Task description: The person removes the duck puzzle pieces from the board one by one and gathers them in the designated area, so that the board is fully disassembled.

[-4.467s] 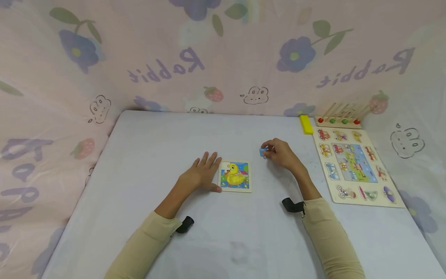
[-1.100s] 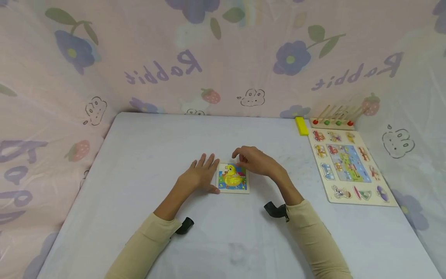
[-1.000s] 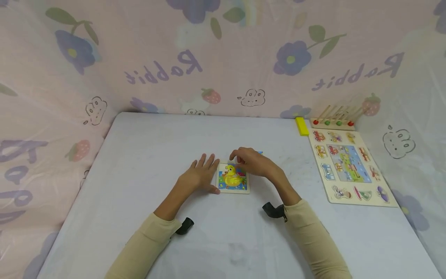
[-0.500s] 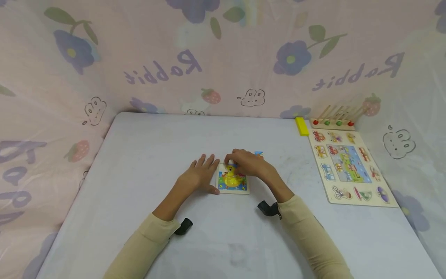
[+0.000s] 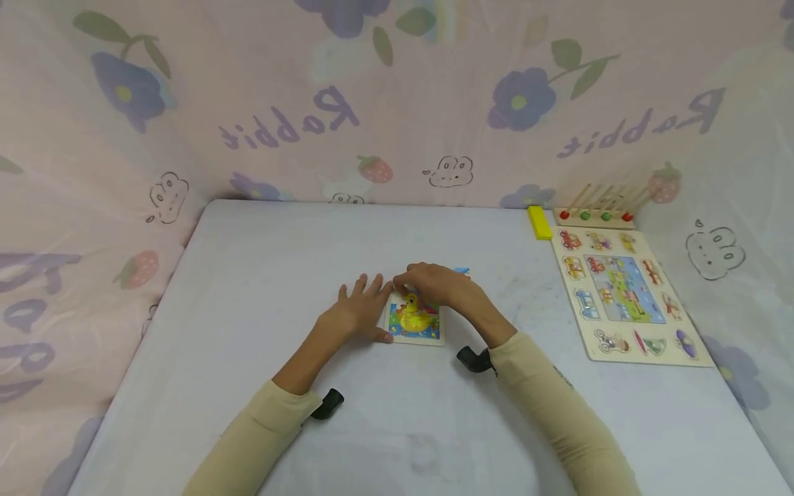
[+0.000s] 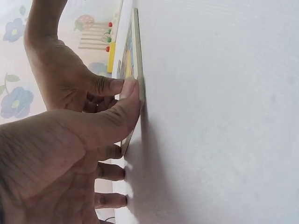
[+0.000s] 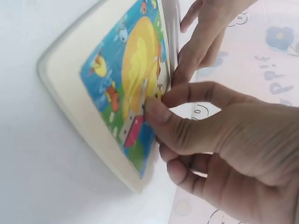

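A small square duck puzzle (image 5: 417,321) in a pale wooden frame lies on the white table. My left hand (image 5: 355,313) is spread flat along its left side, fingers straight. In the left wrist view its thumb (image 6: 126,109) presses the frame's edge. My right hand (image 5: 437,285) bends over the top of the puzzle, covering its upper part. Seen from the right wrist, the thumb (image 7: 161,114) and bent index finger come together at the duck's head, pinching what looks like a puzzle piece, mostly hidden. A loose blue puzzle piece (image 5: 462,271) lies just behind the right hand.
Over to the right lies a larger wooden picture board (image 5: 629,296) with vehicles and toys. Behind it stands a wooden peg rack (image 5: 593,217) with red and green beads, beside a yellow block (image 5: 540,222). Patterned cloth (image 5: 397,103) hangs around the table.
Earlier the right hand held a blue piece to the puzzle's right; that piece now lies there. The right hand has come over the puzzle and slid left along its top. The left hand stays put.
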The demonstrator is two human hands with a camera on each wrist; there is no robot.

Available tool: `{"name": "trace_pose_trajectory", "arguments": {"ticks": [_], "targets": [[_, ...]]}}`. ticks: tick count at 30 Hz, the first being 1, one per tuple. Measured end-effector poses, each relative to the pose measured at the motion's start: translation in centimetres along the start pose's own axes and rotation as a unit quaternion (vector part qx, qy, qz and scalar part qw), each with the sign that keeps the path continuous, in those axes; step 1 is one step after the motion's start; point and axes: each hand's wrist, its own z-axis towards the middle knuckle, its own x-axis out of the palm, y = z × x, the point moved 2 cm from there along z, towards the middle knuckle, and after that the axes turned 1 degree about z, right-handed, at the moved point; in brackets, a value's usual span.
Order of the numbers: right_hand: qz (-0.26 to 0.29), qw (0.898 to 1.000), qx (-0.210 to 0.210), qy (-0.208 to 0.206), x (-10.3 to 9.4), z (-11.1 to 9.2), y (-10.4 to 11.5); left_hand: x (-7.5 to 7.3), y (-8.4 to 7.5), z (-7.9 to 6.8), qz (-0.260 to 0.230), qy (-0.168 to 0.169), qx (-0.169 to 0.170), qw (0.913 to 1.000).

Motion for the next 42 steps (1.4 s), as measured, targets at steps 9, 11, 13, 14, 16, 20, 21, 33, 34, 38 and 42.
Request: {"name": "trace_pose_trajectory", "arguments": {"ticks": [9,11,13,14,16,20,21,33,34,38,42], "targets": [[-0.056,0.998,-0.029,0.011,0.09,0.34,0.05,0.12,-0.17,0.06,0.015,0.016,-0.017,0.9996],[-0.057,0.998,-0.031,0.006,0.09,0.26,-0.04,0.14,-0.17,0.14,0.013,0.015,-0.017,0.9997],[-0.060,0.998,-0.036,0.002,0.06,0.15,-0.12,0.12,-0.19,0.18,0.011,0.017,-0.016,0.9997],[-0.060,0.997,-0.037,0.001,0.08,0.12,-0.16,0.12,-0.19,0.19,0.010,0.018,-0.015,0.9997],[-0.061,0.997,-0.042,-0.005,0.06,0.04,-0.25,0.05,-0.20,0.15,0.008,0.012,-0.012,0.9998],[-0.045,0.998,-0.041,-0.019,0.04,-0.15,-0.44,-0.16,-0.20,0.12,0.013,0.008,-0.009,0.9998],[-0.038,0.998,-0.040,-0.021,0.03,-0.20,-0.46,-0.20,-0.19,0.12,0.014,0.007,-0.009,0.9998],[-0.045,0.998,-0.049,-0.010,-0.04,0.03,-0.50,-0.22,-0.32,0.21,0.019,0.005,-0.004,0.9998],[-0.044,0.998,-0.051,-0.010,-0.05,0.11,-0.55,-0.21,-0.32,0.23,0.019,0.005,-0.004,0.9998],[-0.039,0.997,-0.061,-0.007,-0.09,0.24,-0.65,-0.18,-0.29,0.25,0.016,0.008,-0.004,0.9998],[-0.047,0.996,-0.072,-0.013,-0.06,0.29,-0.72,-0.08,-0.17,0.35,0.021,0.011,-0.003,0.9997]]}}
